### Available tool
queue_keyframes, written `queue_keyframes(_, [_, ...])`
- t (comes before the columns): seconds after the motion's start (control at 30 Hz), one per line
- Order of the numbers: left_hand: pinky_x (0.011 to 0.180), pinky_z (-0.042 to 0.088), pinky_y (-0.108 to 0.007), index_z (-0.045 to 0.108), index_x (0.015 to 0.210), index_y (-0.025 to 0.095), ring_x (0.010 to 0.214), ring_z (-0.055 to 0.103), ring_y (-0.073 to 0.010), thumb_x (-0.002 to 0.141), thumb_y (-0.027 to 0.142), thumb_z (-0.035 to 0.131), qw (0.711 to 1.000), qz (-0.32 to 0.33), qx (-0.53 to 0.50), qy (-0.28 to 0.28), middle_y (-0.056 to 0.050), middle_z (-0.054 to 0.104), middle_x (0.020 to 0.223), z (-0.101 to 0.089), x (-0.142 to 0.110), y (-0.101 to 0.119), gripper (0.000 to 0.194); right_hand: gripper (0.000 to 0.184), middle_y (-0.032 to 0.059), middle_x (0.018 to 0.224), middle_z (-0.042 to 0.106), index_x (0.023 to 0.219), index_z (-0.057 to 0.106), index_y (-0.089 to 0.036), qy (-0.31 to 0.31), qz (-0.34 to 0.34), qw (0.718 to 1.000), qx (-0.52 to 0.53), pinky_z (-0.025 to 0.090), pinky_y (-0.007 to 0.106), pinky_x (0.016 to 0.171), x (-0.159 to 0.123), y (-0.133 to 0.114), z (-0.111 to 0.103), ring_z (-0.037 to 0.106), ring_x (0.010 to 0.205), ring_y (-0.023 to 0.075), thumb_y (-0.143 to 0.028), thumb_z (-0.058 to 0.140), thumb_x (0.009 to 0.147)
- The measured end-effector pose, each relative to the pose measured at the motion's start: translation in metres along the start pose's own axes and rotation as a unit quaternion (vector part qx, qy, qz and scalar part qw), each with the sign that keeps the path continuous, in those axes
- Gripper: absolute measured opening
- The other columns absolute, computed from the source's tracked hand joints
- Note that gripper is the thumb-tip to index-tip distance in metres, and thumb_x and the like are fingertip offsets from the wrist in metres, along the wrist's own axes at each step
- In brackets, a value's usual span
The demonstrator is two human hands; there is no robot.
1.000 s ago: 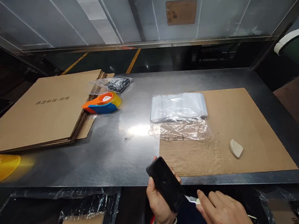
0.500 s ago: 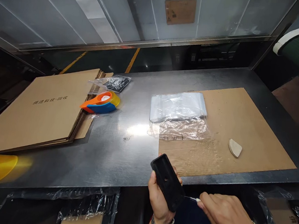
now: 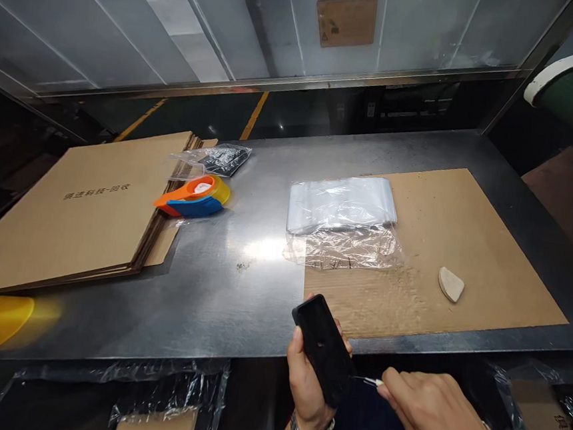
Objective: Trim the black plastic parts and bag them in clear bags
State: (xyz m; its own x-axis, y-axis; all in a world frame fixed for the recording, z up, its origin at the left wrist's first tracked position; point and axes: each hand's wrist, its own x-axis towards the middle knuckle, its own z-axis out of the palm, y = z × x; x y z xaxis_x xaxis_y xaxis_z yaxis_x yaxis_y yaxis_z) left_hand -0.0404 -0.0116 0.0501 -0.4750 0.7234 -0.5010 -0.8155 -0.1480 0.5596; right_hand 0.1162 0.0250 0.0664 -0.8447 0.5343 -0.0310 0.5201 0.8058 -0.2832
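Note:
My left hand [image 3: 307,387] is wrapped round a black rectangular case [image 3: 323,349], its recessed side with a small hole facing up. The case is tilted and held just off the table's front edge. In my right hand [image 3: 425,408] is a thin tool with a pale handle [image 3: 379,382] and a slim metal shaft. Its shaft reaches the lower right edge of the case; the very tip is hard to make out. Most of the handle is hidden inside my closed fingers.
A cardboard sheet [image 3: 484,246] lies on the metal table [image 3: 238,304], with a stack of clear plastic bags [image 3: 342,203] and a beige wedge-shaped piece [image 3: 450,285]. Leftward are stacked cardboard [image 3: 75,223], an orange-blue tape dispenser [image 3: 192,197], a bagged black item [image 3: 225,161] and a yellow tape roll [image 3: 1,324].
The black case has shifted and turned very slightly in my left hand's grip. My right hand with the thin tool stays almost in place at its edge.

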Motion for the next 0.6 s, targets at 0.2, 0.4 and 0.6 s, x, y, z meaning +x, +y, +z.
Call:
queue_keyframes(0.2, [0.051, 0.044, -0.026, 0.039, 0.129, 0.023, 0.055, 0.052, -0.0157, 0.085, 0.043, 0.035, 1.0, -0.004, 0.006, 0.004, -0.004, 0.057, 0.073, 0.0012, -0.0014, 0.0003, 0.048, 0.031, -0.0061, 0.051, 0.053, 0.07, 0.038, -0.023, -0.008, -0.002, 1.0, 0.0, 0.015, 0.03, 0.043, 0.0008, 0.0009, 0.0005, 0.053, 0.041, 0.0156, -0.028, 0.024, 0.097])
queue_keyframes(0.4, [0.053, 0.045, -0.027, 0.04, 0.128, 0.021, 0.056, 0.053, -0.0159, 0.085, 0.043, 0.035, 1.0, 0.005, 0.012, -0.005, -0.005, 0.058, 0.074, 0.0027, -0.0006, 0.0003, 0.049, 0.031, -0.0061, 0.05, 0.052, 0.07, 0.037, -0.024, -0.004, 0.0, 1.0, -0.013, 0.013, 0.03, 0.044, 0.0004, 0.0007, 0.0025, 0.054, 0.041, 0.0165, -0.029, 0.023, 0.097])
queue_keyframes(0.6, [0.053, 0.045, -0.027, 0.043, 0.126, 0.021, 0.056, 0.052, -0.0152, 0.084, 0.044, 0.037, 1.0, 0.012, 0.005, -0.008, -0.004, 0.057, 0.072, 0.0036, -0.0024, -0.0005, 0.048, 0.033, -0.0057, 0.05, 0.052, 0.07, 0.037, -0.024, 0.003, 0.001, 1.0, -0.03, 0.012, 0.03, 0.044, 0.0003, 0.0004, 0.0034, 0.054, 0.041, 0.0172, -0.029, 0.021, 0.098])
